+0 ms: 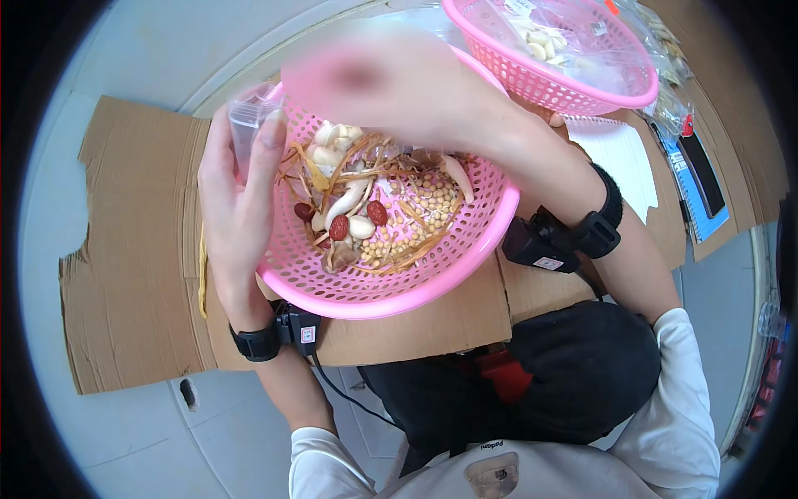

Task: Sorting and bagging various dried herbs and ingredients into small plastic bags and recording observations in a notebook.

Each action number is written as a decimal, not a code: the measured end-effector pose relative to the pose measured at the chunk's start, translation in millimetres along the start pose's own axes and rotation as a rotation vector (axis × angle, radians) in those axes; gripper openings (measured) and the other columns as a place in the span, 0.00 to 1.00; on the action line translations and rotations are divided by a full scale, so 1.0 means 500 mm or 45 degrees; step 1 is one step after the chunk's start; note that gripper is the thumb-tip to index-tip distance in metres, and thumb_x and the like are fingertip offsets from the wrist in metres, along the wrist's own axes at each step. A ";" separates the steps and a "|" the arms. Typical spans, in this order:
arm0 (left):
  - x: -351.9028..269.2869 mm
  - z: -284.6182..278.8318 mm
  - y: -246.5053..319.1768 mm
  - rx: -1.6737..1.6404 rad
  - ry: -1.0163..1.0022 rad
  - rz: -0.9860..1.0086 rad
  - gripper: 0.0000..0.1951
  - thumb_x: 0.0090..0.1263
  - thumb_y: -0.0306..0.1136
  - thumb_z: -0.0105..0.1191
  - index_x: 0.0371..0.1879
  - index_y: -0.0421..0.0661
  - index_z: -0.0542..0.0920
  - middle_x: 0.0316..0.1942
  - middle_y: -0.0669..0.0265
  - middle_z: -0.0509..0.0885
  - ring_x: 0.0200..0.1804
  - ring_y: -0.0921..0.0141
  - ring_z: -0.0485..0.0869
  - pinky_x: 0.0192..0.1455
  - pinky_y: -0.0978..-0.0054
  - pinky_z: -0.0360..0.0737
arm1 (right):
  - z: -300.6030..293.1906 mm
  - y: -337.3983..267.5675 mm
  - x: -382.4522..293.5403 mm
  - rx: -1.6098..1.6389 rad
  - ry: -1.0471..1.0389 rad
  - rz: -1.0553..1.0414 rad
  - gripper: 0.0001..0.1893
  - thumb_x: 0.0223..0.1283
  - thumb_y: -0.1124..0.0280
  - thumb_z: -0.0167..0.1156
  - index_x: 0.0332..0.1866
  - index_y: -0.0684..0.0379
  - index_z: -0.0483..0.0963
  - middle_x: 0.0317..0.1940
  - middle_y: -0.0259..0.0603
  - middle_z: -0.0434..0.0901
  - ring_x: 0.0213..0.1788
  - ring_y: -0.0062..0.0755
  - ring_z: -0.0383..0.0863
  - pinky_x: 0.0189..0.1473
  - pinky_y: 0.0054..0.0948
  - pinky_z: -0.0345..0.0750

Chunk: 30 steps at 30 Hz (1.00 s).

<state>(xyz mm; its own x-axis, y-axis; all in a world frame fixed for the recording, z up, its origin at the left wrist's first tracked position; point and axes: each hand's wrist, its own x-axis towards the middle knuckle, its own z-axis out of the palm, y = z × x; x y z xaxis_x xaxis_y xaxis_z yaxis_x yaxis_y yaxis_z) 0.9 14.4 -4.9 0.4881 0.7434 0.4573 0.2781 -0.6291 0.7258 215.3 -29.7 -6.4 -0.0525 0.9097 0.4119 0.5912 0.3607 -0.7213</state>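
My left hand (234,187) grips a small clear plastic container (243,128) upright at the left rim of a pink perforated basket (386,305). Above the basket's far side reaches my right hand (399,81); its fingers are blurred, so what they hold cannot be made out. Yellowish soybeans (430,196) lie loose on the basket's right floor. Wrinkled red dates (376,213) sit near the middle, beside a smooth white oval piece (361,227). Thin brown dried strips (349,165) cross over pale chunks (327,155). A tapered pale piece (458,178) leans at the right wall.
A second pink basket (598,103) at the far right holds clear bags with white pieces (545,47). Nearby lie a lined paper sheet (614,156), a blue notebook (682,181) and a black phone (701,171). Cardboard (137,262) covers the work surface. Cables hang from wrist-strapped black devices (305,330).
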 end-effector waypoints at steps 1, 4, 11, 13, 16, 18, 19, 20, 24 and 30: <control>0.001 0.001 -0.002 -0.010 0.004 0.017 0.22 0.81 0.42 0.57 0.63 0.36 0.76 0.50 0.61 0.85 0.53 0.74 0.81 0.59 0.73 0.78 | 0.004 -0.001 -0.006 -0.047 -0.202 -0.007 0.12 0.55 0.68 0.66 0.35 0.67 0.86 0.29 0.50 0.88 0.34 0.42 0.89 0.42 0.38 0.84; 0.004 0.005 -0.006 -0.042 -0.002 0.047 0.22 0.82 0.42 0.55 0.63 0.36 0.76 0.51 0.62 0.84 0.53 0.74 0.81 0.59 0.73 0.77 | 0.005 -0.021 -0.029 -0.101 -0.728 -0.045 0.08 0.56 0.73 0.64 0.36 0.64 0.86 0.27 0.45 0.87 0.31 0.36 0.87 0.38 0.35 0.81; 0.000 0.004 0.001 -0.046 -0.040 0.011 0.22 0.82 0.41 0.55 0.64 0.36 0.76 0.52 0.62 0.84 0.54 0.74 0.80 0.59 0.73 0.77 | 0.000 -0.033 -0.038 -0.204 -0.994 0.083 0.11 0.51 0.78 0.68 0.41 0.59 0.89 0.33 0.43 0.90 0.37 0.37 0.90 0.43 0.36 0.82; 0.002 0.008 -0.003 -0.045 -0.045 0.022 0.22 0.82 0.41 0.56 0.64 0.36 0.76 0.52 0.62 0.84 0.54 0.74 0.80 0.59 0.73 0.77 | 0.001 -0.030 -0.040 -0.218 -1.003 0.101 0.13 0.51 0.79 0.69 0.42 0.58 0.90 0.34 0.43 0.90 0.38 0.37 0.90 0.44 0.36 0.83; 0.002 0.006 -0.004 -0.024 -0.049 0.036 0.22 0.81 0.41 0.56 0.64 0.36 0.76 0.51 0.62 0.84 0.53 0.74 0.81 0.59 0.73 0.77 | 0.004 -0.030 -0.040 -0.242 -1.001 0.106 0.13 0.51 0.79 0.69 0.43 0.57 0.90 0.34 0.43 0.90 0.39 0.37 0.90 0.45 0.36 0.83; 0.001 0.007 -0.001 -0.026 -0.043 0.029 0.22 0.81 0.41 0.56 0.64 0.36 0.76 0.51 0.62 0.85 0.53 0.74 0.81 0.58 0.73 0.77 | 0.004 -0.033 -0.041 -0.276 -0.980 0.082 0.13 0.50 0.79 0.69 0.42 0.57 0.90 0.34 0.43 0.90 0.39 0.38 0.90 0.45 0.37 0.83; 0.000 0.007 0.000 -0.030 -0.042 0.027 0.22 0.81 0.41 0.56 0.64 0.36 0.76 0.51 0.62 0.85 0.52 0.74 0.81 0.58 0.73 0.77 | 0.004 -0.036 -0.040 -0.289 -0.984 0.082 0.13 0.50 0.79 0.69 0.42 0.56 0.90 0.34 0.43 0.90 0.39 0.38 0.90 0.44 0.37 0.83; 0.000 0.006 0.000 -0.034 -0.041 0.025 0.22 0.81 0.41 0.56 0.64 0.36 0.76 0.50 0.62 0.85 0.52 0.75 0.81 0.58 0.74 0.78 | 0.004 -0.038 -0.040 -0.301 -0.987 0.081 0.13 0.50 0.79 0.69 0.42 0.56 0.90 0.33 0.43 0.90 0.39 0.39 0.90 0.44 0.37 0.83; -0.001 0.010 -0.002 -0.044 -0.046 0.027 0.22 0.81 0.41 0.56 0.64 0.36 0.76 0.49 0.63 0.85 0.50 0.76 0.81 0.55 0.75 0.78 | 0.017 -0.024 -0.051 -0.302 -0.896 0.013 0.12 0.49 0.80 0.68 0.39 0.56 0.90 0.32 0.43 0.90 0.38 0.41 0.90 0.43 0.38 0.83; -0.001 0.005 -0.003 -0.018 -0.067 0.006 0.22 0.80 0.41 0.57 0.63 0.37 0.76 0.47 0.65 0.85 0.48 0.76 0.80 0.53 0.76 0.77 | 0.021 -0.019 -0.059 -0.486 -0.791 -0.052 0.03 0.47 0.78 0.64 0.27 0.61 0.85 0.26 0.46 0.86 0.33 0.45 0.87 0.38 0.40 0.81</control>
<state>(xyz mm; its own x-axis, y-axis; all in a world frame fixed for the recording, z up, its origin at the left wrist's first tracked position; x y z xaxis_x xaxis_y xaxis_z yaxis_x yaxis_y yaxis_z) 2.0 14.4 -7.6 0.5325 0.7273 0.4329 0.2640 -0.6287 0.7315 202.9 -58.0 -17.4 -0.4606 0.8867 -0.0391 0.8123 0.4034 -0.4213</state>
